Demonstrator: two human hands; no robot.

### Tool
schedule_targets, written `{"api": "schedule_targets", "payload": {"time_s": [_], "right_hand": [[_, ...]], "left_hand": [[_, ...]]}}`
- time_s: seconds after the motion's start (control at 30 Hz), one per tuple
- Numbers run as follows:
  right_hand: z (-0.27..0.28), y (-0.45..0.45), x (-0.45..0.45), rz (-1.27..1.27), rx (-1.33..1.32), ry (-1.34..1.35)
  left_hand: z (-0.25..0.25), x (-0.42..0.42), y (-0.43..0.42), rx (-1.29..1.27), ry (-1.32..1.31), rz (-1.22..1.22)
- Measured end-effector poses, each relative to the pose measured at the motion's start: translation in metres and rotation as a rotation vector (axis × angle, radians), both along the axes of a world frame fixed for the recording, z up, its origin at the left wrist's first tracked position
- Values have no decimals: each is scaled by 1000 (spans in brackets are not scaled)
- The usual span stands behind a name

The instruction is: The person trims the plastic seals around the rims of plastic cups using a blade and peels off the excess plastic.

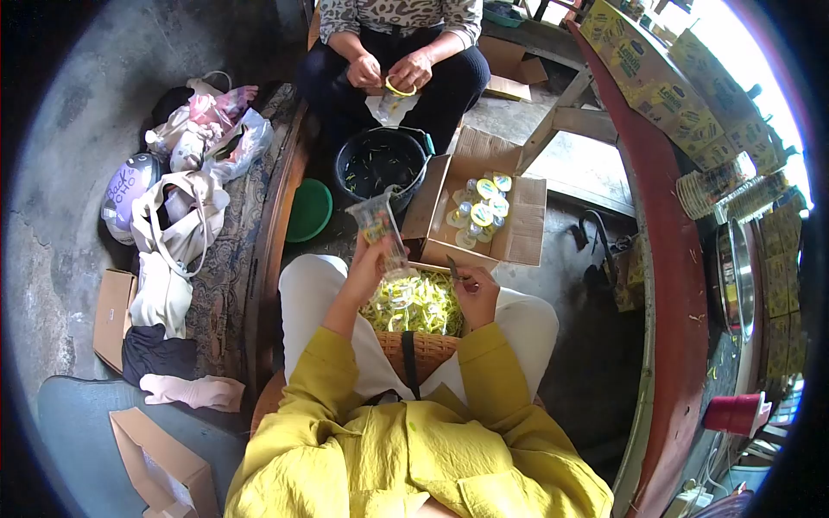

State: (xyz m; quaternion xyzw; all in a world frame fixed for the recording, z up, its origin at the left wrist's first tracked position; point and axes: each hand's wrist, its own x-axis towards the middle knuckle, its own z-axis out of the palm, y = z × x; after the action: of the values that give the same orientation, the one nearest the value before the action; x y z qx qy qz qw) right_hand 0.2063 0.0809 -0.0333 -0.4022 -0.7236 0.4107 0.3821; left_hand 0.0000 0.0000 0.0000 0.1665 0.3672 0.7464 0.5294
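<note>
My left hand is wrapped round a clear plastic cup with a printed design, tilted and held up over my lap. In my right hand is a small dark blade that looks like a knife; its handle is hidden by the fingers. The blade is apart from the cup. Below and between both hands, a woven basket on my lap is heaped with thin yellow-green strips. Some clear, shiny pieces lie among the strips.
Opposite me a seated person's hands hold a clear cup with a yellow ring. Between us stand a black bucket, a green basin and a cardboard box of cups. Bags lie left; a red-edged counter runs along the right.
</note>
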Motion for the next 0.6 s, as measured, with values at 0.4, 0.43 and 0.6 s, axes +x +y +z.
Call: {"api": "schedule_targets", "payload": {"time_s": [0.4, 0.43, 0.6], "right_hand": [[-4, 2, -11, 23, -43, -50], [-4, 3, -12, 24, -35, -79], [-13, 9, -14, 49, -75, -111]], "left_hand": [[-30, -156, 114, -771, 867, 56], [-29, -162, 119, -815, 942, 8], [-86, -194, 142, -831, 1280, 34]]}}
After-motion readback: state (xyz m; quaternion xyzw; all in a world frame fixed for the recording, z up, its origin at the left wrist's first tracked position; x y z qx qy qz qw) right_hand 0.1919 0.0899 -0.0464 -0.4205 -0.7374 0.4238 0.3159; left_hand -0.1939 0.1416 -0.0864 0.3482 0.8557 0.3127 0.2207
